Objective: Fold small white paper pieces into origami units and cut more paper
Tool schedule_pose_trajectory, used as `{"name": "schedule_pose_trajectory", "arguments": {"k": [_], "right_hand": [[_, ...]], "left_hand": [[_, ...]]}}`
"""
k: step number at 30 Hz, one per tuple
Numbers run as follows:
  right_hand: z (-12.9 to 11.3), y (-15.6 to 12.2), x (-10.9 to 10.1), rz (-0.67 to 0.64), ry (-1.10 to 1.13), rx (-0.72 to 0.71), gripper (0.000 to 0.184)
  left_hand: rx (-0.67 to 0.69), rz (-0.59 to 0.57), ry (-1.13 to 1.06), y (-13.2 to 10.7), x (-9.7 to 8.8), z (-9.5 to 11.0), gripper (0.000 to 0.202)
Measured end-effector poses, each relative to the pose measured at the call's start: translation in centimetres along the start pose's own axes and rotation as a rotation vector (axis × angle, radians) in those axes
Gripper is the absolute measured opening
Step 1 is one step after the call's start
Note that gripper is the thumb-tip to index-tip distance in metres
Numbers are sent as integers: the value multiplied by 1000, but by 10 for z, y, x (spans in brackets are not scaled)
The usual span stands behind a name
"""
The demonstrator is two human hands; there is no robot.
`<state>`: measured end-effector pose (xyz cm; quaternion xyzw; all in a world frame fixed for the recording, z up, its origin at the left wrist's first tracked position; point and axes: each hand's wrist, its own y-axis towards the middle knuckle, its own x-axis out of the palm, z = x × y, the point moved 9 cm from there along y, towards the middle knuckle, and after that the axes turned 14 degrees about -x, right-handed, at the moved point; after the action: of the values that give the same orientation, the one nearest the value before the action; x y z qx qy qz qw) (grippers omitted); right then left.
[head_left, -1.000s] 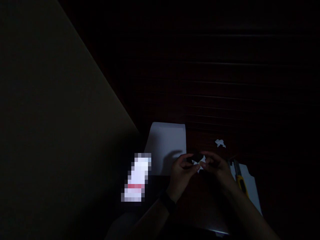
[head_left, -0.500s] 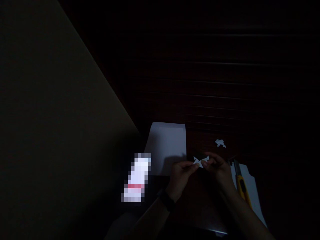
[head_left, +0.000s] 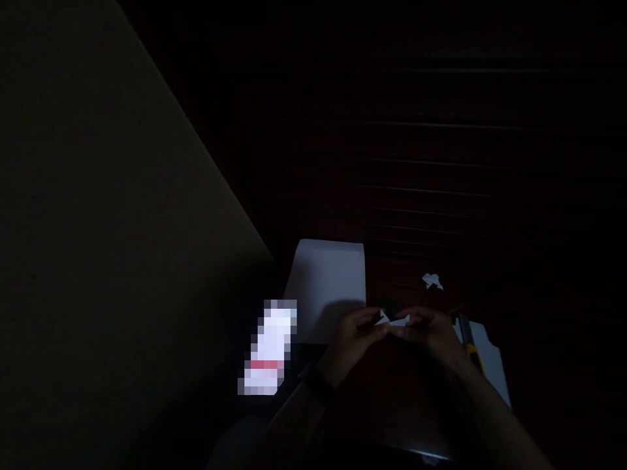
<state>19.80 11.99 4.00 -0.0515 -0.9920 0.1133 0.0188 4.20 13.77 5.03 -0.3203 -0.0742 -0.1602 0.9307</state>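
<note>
In dim light both my hands meet over a dark table. My left hand (head_left: 353,343) and my right hand (head_left: 434,336) pinch the two ends of a small folded white paper piece (head_left: 394,319) held between them, fingers closed on it. A dark band sits on my left wrist. A second small folded white paper figure (head_left: 432,281) lies on the table just beyond my right hand.
A white sheet of paper (head_left: 328,281) lies behind my left hand. A yellow utility knife (head_left: 471,349) rests on another white sheet (head_left: 492,365) to the right. A bright blurred-out rectangle (head_left: 269,349) lies at the left. A pale wall fills the left side.
The paper piece has been turned and flattened between my fingers; my hands have closed nearer together and lower over it. The rest has stayed put.
</note>
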Motion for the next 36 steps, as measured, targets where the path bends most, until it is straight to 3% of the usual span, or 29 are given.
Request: {"name": "schedule_pose_trajectory", "arguments": {"k": [3,8,13,25,31,36], "right_hand": [[3,0,0,-3,6,20,24],[3,-2,-2,33,-27,29,23],[-3,-3,7,-41,-57,6,18],[7,-3,4,-31,-177,-46,26],[1,-3,15,-125,-115,-24,20],[6,-5,18,-219,-98,22,21]], "left_hand": [[8,-20,73,-1,3,2,24],[32,100,84,-2,-8,4,20],[64,168,101,-3,-15,6,19],[33,101,60,4,-8,-2,25],[32,178,133,0,-11,-2,21],[-13,144,129,2,-10,-11,19]]}}
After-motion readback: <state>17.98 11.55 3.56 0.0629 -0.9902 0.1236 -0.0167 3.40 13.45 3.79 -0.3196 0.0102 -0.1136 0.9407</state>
